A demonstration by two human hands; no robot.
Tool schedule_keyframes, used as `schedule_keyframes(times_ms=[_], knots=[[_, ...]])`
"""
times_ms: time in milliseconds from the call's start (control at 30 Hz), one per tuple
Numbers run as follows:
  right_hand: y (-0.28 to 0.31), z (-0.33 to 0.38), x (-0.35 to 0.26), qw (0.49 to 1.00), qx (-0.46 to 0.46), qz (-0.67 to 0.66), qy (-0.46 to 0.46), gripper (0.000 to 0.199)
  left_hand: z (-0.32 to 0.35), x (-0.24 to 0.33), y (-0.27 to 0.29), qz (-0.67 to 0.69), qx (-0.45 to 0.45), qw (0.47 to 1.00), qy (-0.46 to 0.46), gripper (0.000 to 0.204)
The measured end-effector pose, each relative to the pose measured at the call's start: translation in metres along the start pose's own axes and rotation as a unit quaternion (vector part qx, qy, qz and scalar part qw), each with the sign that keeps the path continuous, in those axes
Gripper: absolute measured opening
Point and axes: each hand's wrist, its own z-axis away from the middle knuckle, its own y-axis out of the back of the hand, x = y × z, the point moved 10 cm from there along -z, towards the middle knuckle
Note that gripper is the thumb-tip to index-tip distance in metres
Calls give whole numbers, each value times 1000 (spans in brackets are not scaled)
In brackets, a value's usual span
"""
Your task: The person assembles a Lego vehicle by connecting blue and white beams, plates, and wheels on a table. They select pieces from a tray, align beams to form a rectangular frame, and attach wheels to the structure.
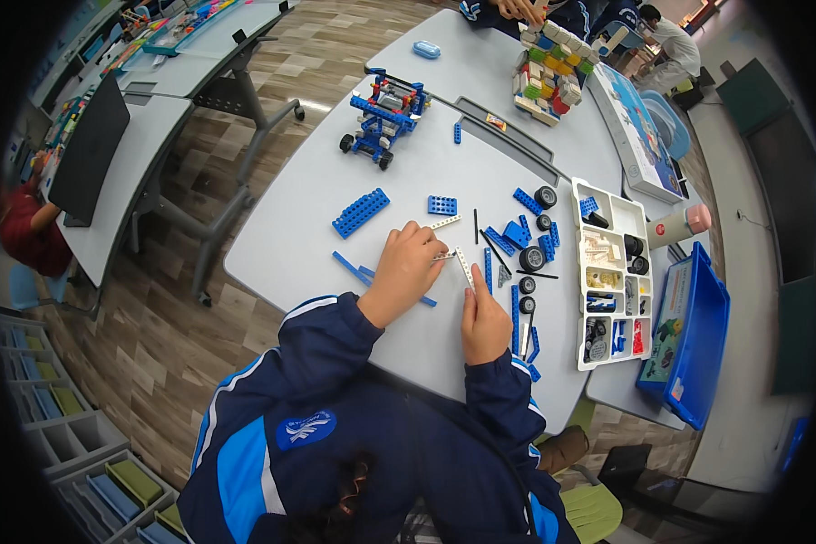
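My right hand grips a white perforated building-toy beam between thumb and fingers, with its far end pointing up and slightly left. Just left of it, my left hand is closed in a pinch at a small pale piece close to the beam; whether the two pieces touch I cannot tell. A second white beam shows beyond the left knuckles. Blue beams lie partly under my left wrist. Right of my hands are scattered blue bricks, black axles and black wheels.
A blue wheeled model stands at the table's far left. On the right are a compartmented white parts tray, a pink-lidded bottle and a blue bin. Across the table, another person's hands hold a multicoloured block model.
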Motion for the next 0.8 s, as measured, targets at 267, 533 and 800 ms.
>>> schedule_keyframes(times_ms=[267, 533, 800], knots=[[-5, 3, 0, 997, -57, 54, -17, 43, 4, -8, -6, 39, 10, 999, 19, 14], [-4, 7, 0, 996, -60, 62, -17, 43, 3, -8, -6, 36, 12, 999, 31, 8], [-15, 11, 1, 983, -83, 162, -6, 45, 3, -8, -7, 49, 9, 998, 34, 9]])
